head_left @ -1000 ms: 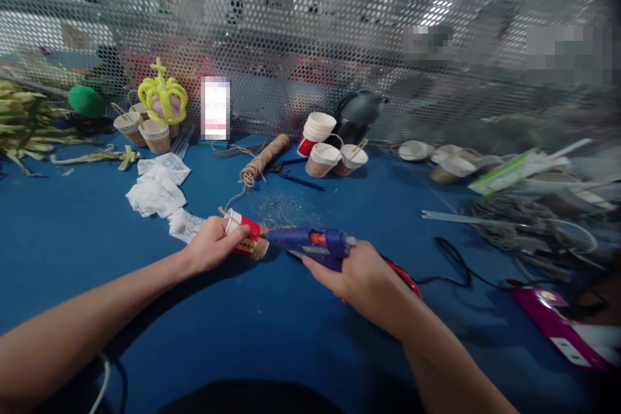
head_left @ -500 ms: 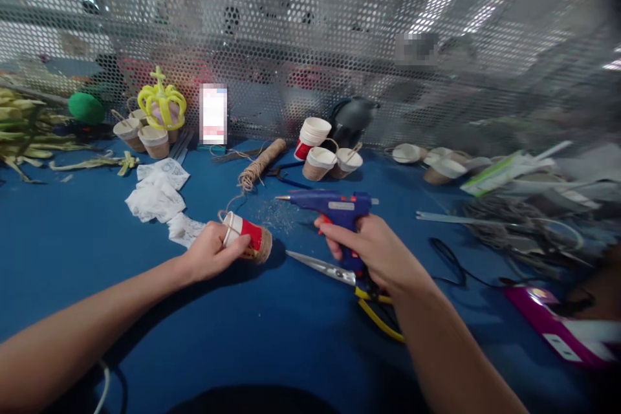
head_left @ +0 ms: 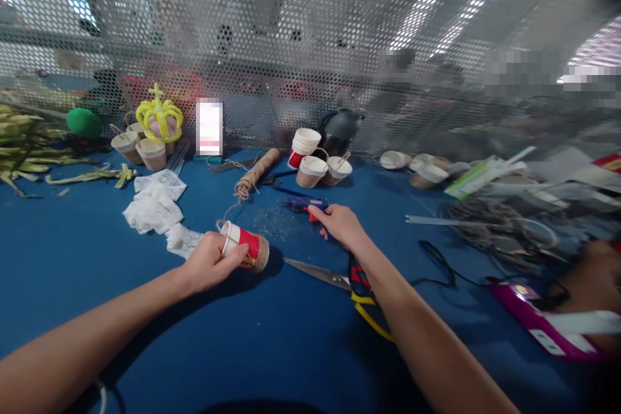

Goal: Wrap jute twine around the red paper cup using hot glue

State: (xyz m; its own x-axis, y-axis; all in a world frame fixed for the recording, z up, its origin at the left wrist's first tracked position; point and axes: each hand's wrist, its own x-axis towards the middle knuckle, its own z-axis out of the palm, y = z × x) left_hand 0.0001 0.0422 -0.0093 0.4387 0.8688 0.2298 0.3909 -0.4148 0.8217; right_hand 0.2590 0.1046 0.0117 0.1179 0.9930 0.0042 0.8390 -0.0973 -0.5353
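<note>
My left hand (head_left: 209, 263) is closed around a paper cup (head_left: 251, 244) lying on its side, red and white with brown twine wound about its base end. A loose twine strand runs from the cup's rim to a twine roll (head_left: 256, 173) behind it. Gripped in my right hand (head_left: 343, 225) is a blue glue gun (head_left: 297, 204), its nozzle pointing left, beyond the cup; my hand hides much of its handle. Below my right wrist lie scissors (head_left: 320, 272) with yellow handles, partly covered by the forearm and a dark cord.
Crumpled white tissues (head_left: 152, 207) lie left of the cup. Small cups (head_left: 311, 169) stand by a dark kettle (head_left: 342, 129) against the mesh panel. A yellow crown (head_left: 159, 118) rests among cups at left. Grey cord (head_left: 485, 226) and a magenta power strip (head_left: 526, 317) are at right.
My right hand has moved the glue gun away from me and slightly left, tilting it lower toward the table. My left hand keeps hold of the cup. The view has shifted a little.
</note>
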